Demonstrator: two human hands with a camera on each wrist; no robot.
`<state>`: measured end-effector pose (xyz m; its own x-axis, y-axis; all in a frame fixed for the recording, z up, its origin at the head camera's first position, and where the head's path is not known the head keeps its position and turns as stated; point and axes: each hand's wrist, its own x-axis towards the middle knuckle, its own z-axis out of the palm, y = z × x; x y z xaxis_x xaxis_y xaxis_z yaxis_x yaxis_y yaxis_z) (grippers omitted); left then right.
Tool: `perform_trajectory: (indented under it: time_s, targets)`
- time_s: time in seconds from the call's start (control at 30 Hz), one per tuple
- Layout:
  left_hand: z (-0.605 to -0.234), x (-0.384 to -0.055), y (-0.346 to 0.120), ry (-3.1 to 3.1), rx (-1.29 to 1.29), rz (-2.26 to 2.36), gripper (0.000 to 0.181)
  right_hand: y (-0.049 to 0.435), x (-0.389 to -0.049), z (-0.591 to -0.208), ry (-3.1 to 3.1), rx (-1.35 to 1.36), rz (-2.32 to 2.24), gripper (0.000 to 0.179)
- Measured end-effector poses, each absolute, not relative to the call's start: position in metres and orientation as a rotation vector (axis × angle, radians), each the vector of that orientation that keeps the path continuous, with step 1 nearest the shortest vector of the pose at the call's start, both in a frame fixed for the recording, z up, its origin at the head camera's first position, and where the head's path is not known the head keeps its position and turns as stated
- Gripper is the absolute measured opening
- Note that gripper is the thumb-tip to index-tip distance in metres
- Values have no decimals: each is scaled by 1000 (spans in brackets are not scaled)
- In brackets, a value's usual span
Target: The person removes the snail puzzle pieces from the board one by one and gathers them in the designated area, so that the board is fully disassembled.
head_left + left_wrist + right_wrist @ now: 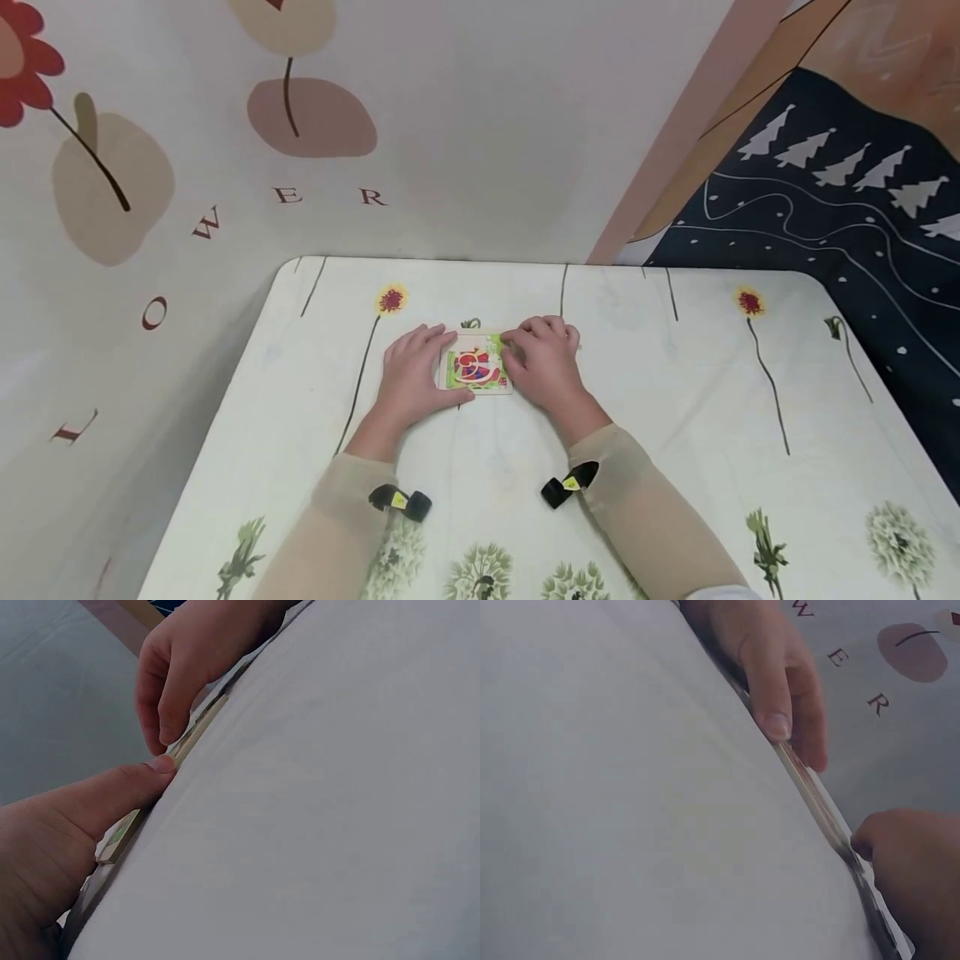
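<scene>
A small square picture puzzle (474, 368) lies flat on the table in the head view, with a red and purple snail-like figure on a green and pale ground. My left hand (411, 375) holds its left side, the thumb along the near edge and the fingers at the far left corner. At the far right corner my right hand (546, 362) grips the puzzle with bent thumb and forefinger, covering part of that side. Seen edge-on in the right wrist view, the puzzle (810, 795) is a thin pale board with the left thumb on its near edge.
A white cloth with printed flowers covers the table (675, 375). Behind it rises a pale wall (487, 167) with letters and flower shapes. A dark panel with white trees (825, 192) stands at the right. Each sleeve carries a black wrist camera (401, 502).
</scene>
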<state>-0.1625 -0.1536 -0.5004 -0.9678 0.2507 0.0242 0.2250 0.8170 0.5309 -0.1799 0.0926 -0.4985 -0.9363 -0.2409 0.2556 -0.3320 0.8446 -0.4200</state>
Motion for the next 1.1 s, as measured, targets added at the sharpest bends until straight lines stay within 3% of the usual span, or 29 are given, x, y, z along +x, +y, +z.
perform_trajectory:
  time_s: [0.37,0.87,1.1]
  targets:
    - [-498,-162,-154,2953,376,831,101,74,-179,-493,-2875,316,699,19]
    - [-498,-163,-152,2944,379,833,101,75,-179,-491,-2940,315,693,34]
    - [-497,-163,-152,2947,383,838,101,76,-180,-492,-2829,377,712,22]
